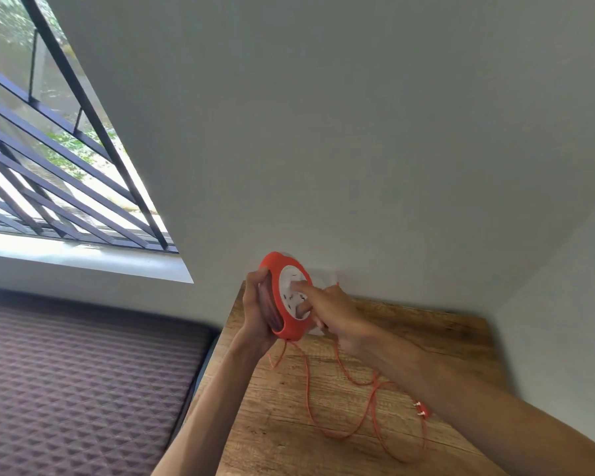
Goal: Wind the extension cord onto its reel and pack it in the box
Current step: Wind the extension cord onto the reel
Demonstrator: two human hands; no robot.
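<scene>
1. The left hand [259, 305] is clamped around the orange rim of the reel [287, 296], holding it upright on edge above the far left corner of the wooden table [282, 424]; wound cord shows in the groove under its fingers.
2. The right hand [334, 312] presses on the reel's white face, index finger laid across the hub and another finger tucked into it; whether it grips anything I cannot tell.
3. The loose orange cord [327, 431] drops from the reel's lower edge and lies in open loops over the middle of the table; one strand runs close to the near right edge; its plug [420, 409] rests near the right forearm.
4. The table's far edge meets the grey wall [323, 132] and its right side sits near the corner wall, so room there is tight; its left edge is open, beside a quilted mattress [76, 372]; a barred window [49, 159] stands above that.
5. The near left part of the tabletop is bare.
</scene>
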